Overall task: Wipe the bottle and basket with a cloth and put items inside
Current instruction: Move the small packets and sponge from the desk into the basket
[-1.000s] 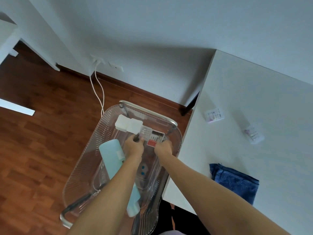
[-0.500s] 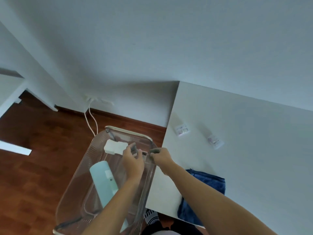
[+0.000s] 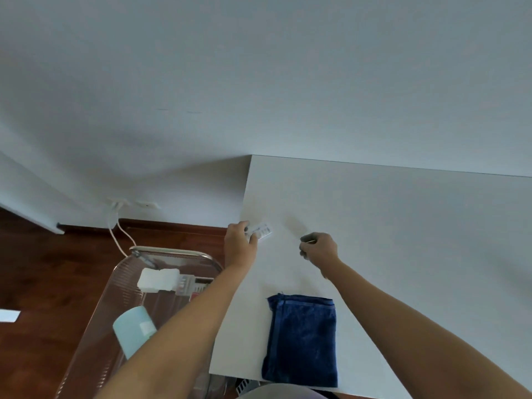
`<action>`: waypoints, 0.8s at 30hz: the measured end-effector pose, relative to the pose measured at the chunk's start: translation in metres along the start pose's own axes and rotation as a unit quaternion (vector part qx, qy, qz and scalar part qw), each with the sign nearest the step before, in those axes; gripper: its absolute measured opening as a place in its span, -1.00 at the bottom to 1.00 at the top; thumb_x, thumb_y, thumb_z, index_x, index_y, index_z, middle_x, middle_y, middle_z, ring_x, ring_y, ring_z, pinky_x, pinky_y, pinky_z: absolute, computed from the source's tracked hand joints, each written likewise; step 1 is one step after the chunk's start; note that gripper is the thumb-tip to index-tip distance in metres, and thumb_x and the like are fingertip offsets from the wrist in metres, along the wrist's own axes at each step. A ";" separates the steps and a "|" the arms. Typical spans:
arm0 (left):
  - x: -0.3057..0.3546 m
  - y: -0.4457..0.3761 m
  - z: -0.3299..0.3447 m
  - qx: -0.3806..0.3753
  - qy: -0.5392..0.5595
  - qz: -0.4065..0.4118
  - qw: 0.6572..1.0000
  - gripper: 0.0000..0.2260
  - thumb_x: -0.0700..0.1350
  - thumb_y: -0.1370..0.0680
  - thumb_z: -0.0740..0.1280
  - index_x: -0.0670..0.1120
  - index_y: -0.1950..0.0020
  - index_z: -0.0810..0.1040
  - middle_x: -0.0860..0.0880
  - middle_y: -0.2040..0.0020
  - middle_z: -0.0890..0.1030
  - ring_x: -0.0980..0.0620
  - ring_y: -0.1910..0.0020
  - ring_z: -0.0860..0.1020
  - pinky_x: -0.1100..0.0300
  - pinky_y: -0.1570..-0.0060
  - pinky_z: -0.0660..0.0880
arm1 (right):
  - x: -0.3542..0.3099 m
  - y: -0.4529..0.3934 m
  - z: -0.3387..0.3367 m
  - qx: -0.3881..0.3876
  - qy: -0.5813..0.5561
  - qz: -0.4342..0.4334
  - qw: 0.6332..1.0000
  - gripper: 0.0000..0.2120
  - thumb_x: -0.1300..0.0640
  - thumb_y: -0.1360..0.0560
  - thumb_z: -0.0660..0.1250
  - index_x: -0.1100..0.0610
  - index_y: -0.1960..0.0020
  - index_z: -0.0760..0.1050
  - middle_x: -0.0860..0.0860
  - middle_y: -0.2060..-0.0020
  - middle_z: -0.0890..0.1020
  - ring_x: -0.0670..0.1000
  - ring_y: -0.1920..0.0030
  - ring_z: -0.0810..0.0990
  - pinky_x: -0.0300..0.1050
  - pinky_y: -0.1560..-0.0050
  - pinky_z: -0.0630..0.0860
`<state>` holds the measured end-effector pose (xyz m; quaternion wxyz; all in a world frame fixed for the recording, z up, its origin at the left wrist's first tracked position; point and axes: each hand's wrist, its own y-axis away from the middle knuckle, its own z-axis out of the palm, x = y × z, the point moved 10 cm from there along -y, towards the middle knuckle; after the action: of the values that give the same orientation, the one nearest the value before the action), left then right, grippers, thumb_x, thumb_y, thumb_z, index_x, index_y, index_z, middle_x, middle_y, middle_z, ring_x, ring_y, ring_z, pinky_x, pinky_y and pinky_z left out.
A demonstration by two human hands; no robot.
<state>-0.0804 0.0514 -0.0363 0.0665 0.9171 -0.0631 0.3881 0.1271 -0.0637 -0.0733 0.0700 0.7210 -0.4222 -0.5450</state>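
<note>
Both hands, out of the clear basket point(image 3: 135, 272) since a moment ago, now over the white table point(image 3: 403, 240): left hand point(image 3: 240, 244) grasping a small white packet point(image 3: 263, 231), right hand point(image 3: 318, 249) clenched on something too small to identify; pale-blue bottle point(image 3: 134, 329) lying in basket.

White cables point(image 3: 115, 228) hang from wall outlets point(image 3: 134, 203) above wooden floor point(image 3: 43, 277).

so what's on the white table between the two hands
Nothing: in the head view, the white table is bare between the left hand and the right hand.
</note>
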 end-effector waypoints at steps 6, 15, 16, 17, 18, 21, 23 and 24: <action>-0.002 -0.017 0.041 -0.078 -0.117 -0.018 0.990 -0.57 -0.11 -0.54 0.35 -0.20 -0.38 0.43 -0.21 -0.29 0.39 -0.18 -0.29 0.38 0.06 -0.23 0.42 | -0.006 -0.015 -0.039 0.085 0.168 -0.081 0.979 -0.62 0.12 -0.51 0.35 0.22 -0.29 0.45 0.14 -0.01 0.58 0.12 -0.02 0.55 -0.14 0.06 0.42; -0.001 -0.016 0.047 -0.068 -0.182 -0.022 0.981 -0.58 -0.04 -0.49 0.42 -0.19 -0.27 0.43 -0.17 -0.23 0.49 -0.15 -0.23 0.41 0.02 -0.04 0.52 | 0.000 -0.025 -0.019 0.040 0.287 -0.113 0.950 -0.57 0.06 -0.50 0.37 0.20 -0.30 0.41 0.18 -0.22 0.46 0.18 -0.23 0.41 0.03 -0.17 0.45; 0.000 -0.014 0.047 -0.064 -0.174 -0.017 0.983 -0.59 -0.06 -0.48 0.43 -0.20 -0.23 0.43 -0.17 -0.19 0.53 -0.16 -0.20 0.43 -0.01 0.01 0.54 | -0.002 -0.024 -0.017 0.040 0.281 -0.122 0.951 -0.60 0.09 -0.49 0.38 0.21 -0.26 0.40 0.17 -0.19 0.49 0.17 -0.19 0.44 0.02 -0.13 0.46; 0.001 -0.012 0.047 -0.059 -0.161 -0.014 0.985 -0.61 -0.09 -0.47 0.45 -0.21 -0.19 0.42 -0.17 -0.15 0.55 -0.17 -0.17 0.46 -0.03 0.06 0.55 | -0.004 -0.022 -0.015 0.037 0.277 -0.130 0.951 -0.62 0.11 -0.48 0.40 0.20 -0.22 0.39 0.17 -0.15 0.53 0.18 -0.14 0.48 0.03 -0.07 0.49; 0.001 -0.009 0.046 -0.053 -0.144 -0.013 0.988 -0.63 -0.12 -0.47 0.45 -0.22 -0.16 0.41 -0.18 -0.12 0.57 -0.18 -0.13 0.48 -0.05 0.11 0.55 | -0.006 -0.020 -0.013 0.033 0.273 -0.138 0.951 -0.63 0.14 -0.47 0.41 0.20 -0.19 0.37 0.18 -0.11 0.56 0.18 -0.07 0.53 0.05 -0.01 0.53; 0.001 -0.001 0.043 -0.032 -0.092 -0.017 0.995 -0.69 -0.18 -0.48 0.44 -0.22 -0.12 0.42 -0.17 -0.05 0.60 -0.17 -0.04 0.56 0.00 0.15 0.52 | -0.008 -0.015 -0.008 0.024 0.257 -0.142 0.956 -0.63 0.20 -0.44 0.43 0.20 -0.14 0.33 0.20 -0.03 0.60 0.20 0.09 0.59 0.08 0.15 0.59; -0.001 0.004 0.038 -0.023 -0.058 -0.025 0.998 -0.70 -0.18 -0.49 0.43 -0.20 -0.15 0.44 -0.15 -0.06 0.61 -0.14 -0.04 0.58 0.07 0.10 0.51 | -0.006 -0.012 -0.004 0.017 0.240 -0.133 0.962 -0.60 0.20 -0.44 0.43 0.20 -0.18 0.34 0.22 -0.03 0.61 0.19 0.09 0.59 0.01 0.16 0.56; -0.003 0.008 0.035 -0.019 -0.040 -0.031 0.999 -0.69 -0.18 -0.49 0.43 -0.19 -0.18 0.46 -0.15 -0.08 0.62 -0.13 -0.06 0.59 0.10 0.06 0.50 | -0.005 -0.010 -0.002 0.011 0.228 -0.127 0.965 -0.59 0.19 -0.44 0.44 0.20 -0.21 0.36 0.22 -0.05 0.61 0.18 0.06 0.59 -0.01 0.13 0.55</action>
<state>-0.0591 0.0381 -0.0619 0.0938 0.9319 -0.0444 0.3475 0.1339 -0.0547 -0.0745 0.0864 0.8747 -0.3061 -0.3656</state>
